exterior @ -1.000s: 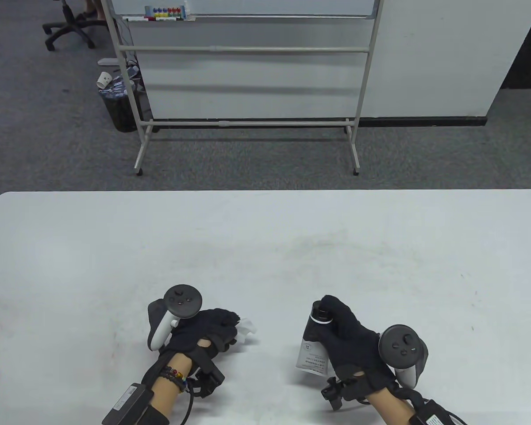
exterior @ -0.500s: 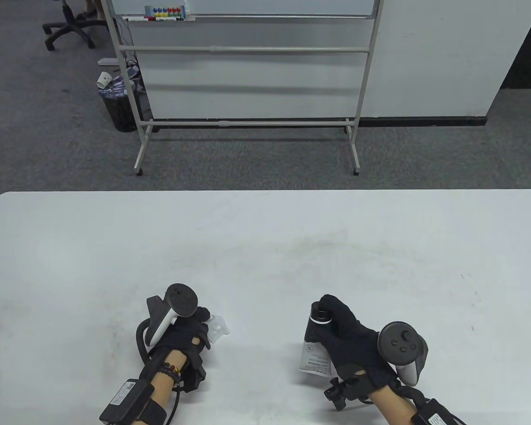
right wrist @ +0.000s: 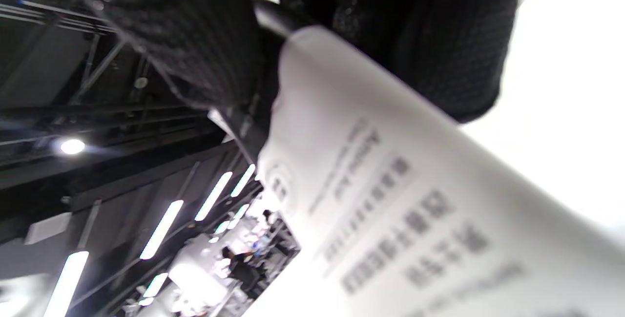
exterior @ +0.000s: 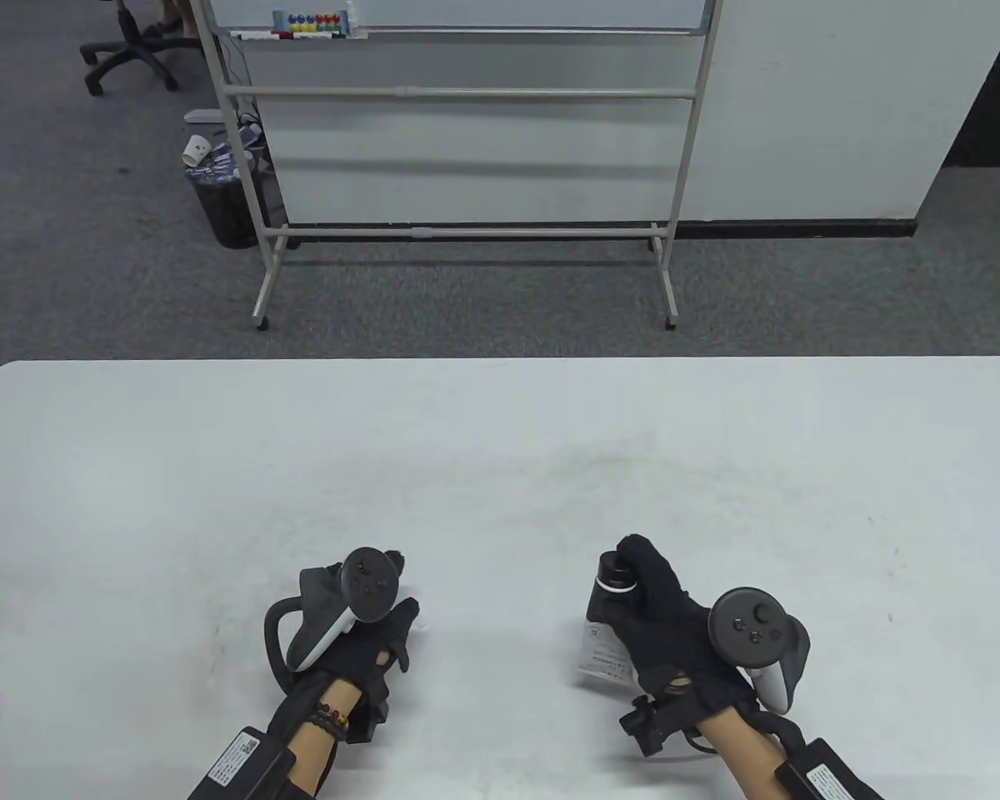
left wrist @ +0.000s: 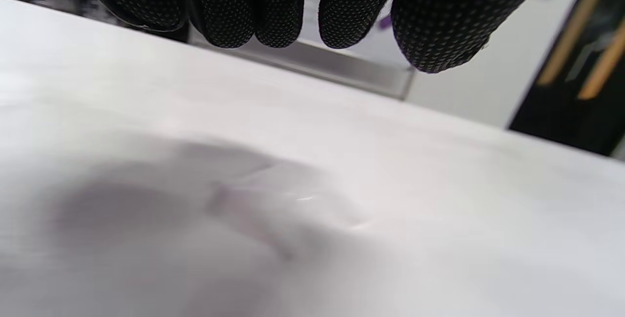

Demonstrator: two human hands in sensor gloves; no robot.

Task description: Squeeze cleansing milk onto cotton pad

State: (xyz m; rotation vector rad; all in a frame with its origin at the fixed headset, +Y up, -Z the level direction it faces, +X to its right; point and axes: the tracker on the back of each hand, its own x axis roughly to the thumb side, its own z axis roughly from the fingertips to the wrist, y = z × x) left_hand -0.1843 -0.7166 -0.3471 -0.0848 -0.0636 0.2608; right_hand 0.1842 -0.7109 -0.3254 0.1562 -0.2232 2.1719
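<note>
Right hand (exterior: 671,629) is wrapped around the cleansing milk tube (exterior: 602,646), gripping it w/ the black cap (exterior: 612,575) pointing away from the person and the white printed end toward them, thumb up near the cap. The tube looks lifted off the table (exterior: 500,467) a bit, tilted, but can't say for sure from above. In the right wrist view the tube (right wrist: 390,200) fills most of the frame, white w/ blurry print on it, gloved fingers (right wrist: 180,38) clamped on either side of it near the top. Left hand (exterior: 367,642) sits on the near part of the table, well apart from the right one, palm down w/ the tracker (exterior: 358,596) on top. From the left wrist view the fingers (left wrist: 278,9) hang side by side above the tabletop, and there's a blurry pale crumpled shape (left wrist: 273,209) below them, prob the cotton pad but too smeared to be sure. Can't tell if the left hand is actually holding anything, and the pad doesn't show in the table view. Beyond the table there's a whiteboard on a wheeled stand (exterior: 467,167), a black bin (exterior: 225,204) beside it and an office chair (exterior: 129,46) in the far left corner
</note>
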